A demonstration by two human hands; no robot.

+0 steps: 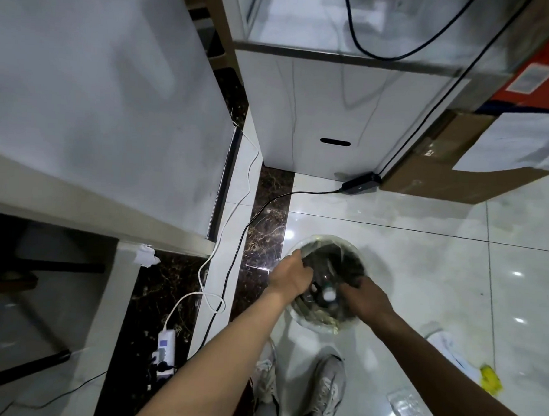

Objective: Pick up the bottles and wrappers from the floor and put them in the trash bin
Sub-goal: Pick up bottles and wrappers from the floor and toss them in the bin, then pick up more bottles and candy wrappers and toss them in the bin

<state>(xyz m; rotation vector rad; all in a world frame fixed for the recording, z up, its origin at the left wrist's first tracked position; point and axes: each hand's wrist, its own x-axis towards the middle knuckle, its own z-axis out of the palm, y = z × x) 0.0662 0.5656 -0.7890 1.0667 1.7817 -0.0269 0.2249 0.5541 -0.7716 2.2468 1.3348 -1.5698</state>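
Both hands reached over the trash bin (296,315), left hand (290,276) pinching its liner aside so the right hand (365,298), grip unclear, could drop a bottle (326,290) in.

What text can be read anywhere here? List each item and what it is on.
No text is readable.
Red box: white label, print blurred.
Cardboard box: small dark marks, too small to read.
Power strip: bluish patch, no legible characters.
Bottle in the trash bin: no readable label.
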